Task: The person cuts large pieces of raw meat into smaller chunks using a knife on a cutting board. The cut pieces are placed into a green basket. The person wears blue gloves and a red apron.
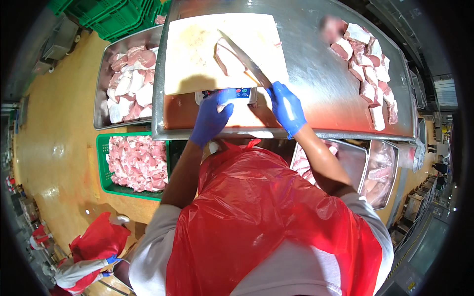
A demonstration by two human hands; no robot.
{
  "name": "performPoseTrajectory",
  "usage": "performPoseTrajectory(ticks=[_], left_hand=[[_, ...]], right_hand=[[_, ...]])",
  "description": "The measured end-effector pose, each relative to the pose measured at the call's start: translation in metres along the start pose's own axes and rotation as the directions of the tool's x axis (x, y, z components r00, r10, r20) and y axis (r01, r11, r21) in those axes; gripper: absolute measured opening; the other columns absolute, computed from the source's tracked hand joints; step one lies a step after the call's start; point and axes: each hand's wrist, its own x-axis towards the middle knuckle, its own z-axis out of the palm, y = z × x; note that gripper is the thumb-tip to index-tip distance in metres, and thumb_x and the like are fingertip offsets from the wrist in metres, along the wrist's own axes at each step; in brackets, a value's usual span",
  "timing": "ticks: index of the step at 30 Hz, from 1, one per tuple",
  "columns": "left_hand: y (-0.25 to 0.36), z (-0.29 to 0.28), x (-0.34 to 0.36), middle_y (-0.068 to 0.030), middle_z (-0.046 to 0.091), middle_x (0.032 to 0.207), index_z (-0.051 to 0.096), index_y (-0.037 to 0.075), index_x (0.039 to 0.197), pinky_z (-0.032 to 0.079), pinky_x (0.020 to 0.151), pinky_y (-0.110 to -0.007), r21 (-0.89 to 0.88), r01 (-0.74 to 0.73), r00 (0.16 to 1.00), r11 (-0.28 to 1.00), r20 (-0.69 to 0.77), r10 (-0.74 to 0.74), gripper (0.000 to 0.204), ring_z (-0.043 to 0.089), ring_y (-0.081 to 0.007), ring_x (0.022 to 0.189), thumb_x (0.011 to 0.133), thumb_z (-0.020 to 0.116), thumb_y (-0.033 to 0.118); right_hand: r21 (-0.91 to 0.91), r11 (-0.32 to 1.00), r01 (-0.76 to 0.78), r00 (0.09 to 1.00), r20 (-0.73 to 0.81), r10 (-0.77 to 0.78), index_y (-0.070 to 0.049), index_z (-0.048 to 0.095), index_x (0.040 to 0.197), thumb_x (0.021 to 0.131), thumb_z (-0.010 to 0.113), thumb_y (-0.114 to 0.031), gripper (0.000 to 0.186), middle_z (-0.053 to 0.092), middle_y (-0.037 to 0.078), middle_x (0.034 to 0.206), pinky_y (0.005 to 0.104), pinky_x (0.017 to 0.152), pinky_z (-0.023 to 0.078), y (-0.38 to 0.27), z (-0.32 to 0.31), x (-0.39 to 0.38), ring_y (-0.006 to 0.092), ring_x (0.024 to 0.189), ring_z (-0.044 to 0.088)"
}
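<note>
My right hand [288, 109], in a blue glove, is closed round the handle of a long knife [240, 54]. Its blade slants to the far left over the white cutting board [197, 54]. Partly under the blade lies a slice of raw meat [228, 61] with a pale fatty side. My left hand [212, 118], also gloved in blue, is at the board's near edge with thumb and fingers apart. It holds nothing that I can see and covers part of a digital scale [242, 93] with a lit display, which the board partly hides.
Cut meat pieces [368, 69] lie along the right of the steel table [316, 64]. A steel tub [101, 93] and a green crate [104, 182] of meat stand at left. More meat bins [353, 158] sit below the right edge. A co-worker [94, 256] is at lower left.
</note>
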Motion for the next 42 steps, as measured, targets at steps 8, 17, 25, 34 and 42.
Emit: performPoseTrajectory(ticks=[8,17,25,34,42], left_hand=[[-0.036,-0.021,-0.051,-0.0131,0.075,0.092,0.073,-0.001,0.11,0.055,0.074,-0.031,-0.149,0.098,0.926,0.984,-0.348,-0.145,0.023,0.07,-0.015,0.08,0.088,0.064,0.002],[-0.039,-0.041,-0.047,-0.0161,0.073,0.091,0.072,-0.001,0.106,0.055,0.073,-0.033,-0.066,0.144,0.838,0.987,-0.523,-0.157,0.02,0.07,-0.0194,0.077,0.089,0.066,0.007],[0.032,0.042,0.041,-0.0133,0.065,0.1,0.069,0.003,0.102,0.056,0.076,-0.039,0.41,-0.098,0.808,0.907,-0.5,0.313,0.021,0.066,-0.0319,0.084,0.082,0.071,0.009],[-0.022,0.052,0.047,-0.0155,0.068,0.099,0.071,0.004,0.098,0.056,0.078,-0.04,0.41,-0.237,0.739,0.881,-0.512,0.437,0.02,0.068,-0.0326,0.089,0.078,0.073,0.005],[-0.021,0.052,0.05,-0.015,0.07,0.094,0.071,0.002,0.096,0.057,0.075,-0.036,0.344,-0.269,0.729,0.9,-0.538,0.423,0.018,0.069,-0.0302,0.082,0.078,0.073,0.003]], right_hand=[[-0.089,0.955,0.281,0.947,0.187,-0.261,-0.007,0.053,0.111,0.099,0.049,-0.018,0.017,0.063,0.023,0.105,0.0511,0.074,0.055,-0.063,0.003,0.103,0.0439,0.089,0.067],[-0.397,0.887,0.235,0.853,0.521,0.008,-0.009,0.054,0.113,0.104,0.042,-0.026,0.022,0.063,0.022,0.099,0.0526,0.069,0.053,0.086,-0.095,0.007,0.0437,0.08,0.066],[-0.295,0.923,0.247,0.969,0.074,-0.235,-0.01,0.05,0.099,0.097,0.058,-0.016,0.01,0.06,0.018,0.09,0.0504,0.053,0.05,0.066,-0.077,-0.007,0.0432,0.066,0.062],[-0.357,0.9,0.251,0.931,0.343,-0.124,-0.009,0.057,0.105,0.097,0.053,-0.015,0.011,0.062,0.02,0.092,0.0487,0.061,0.053,0.039,-0.083,0.008,0.0408,0.074,0.066],[-0.095,0.951,0.294,0.906,0.346,-0.245,-0.009,0.06,0.116,0.097,0.051,-0.018,0.023,0.068,0.019,0.105,0.0476,0.081,0.056,-0.047,-0.013,0.083,0.0407,0.093,0.068]])
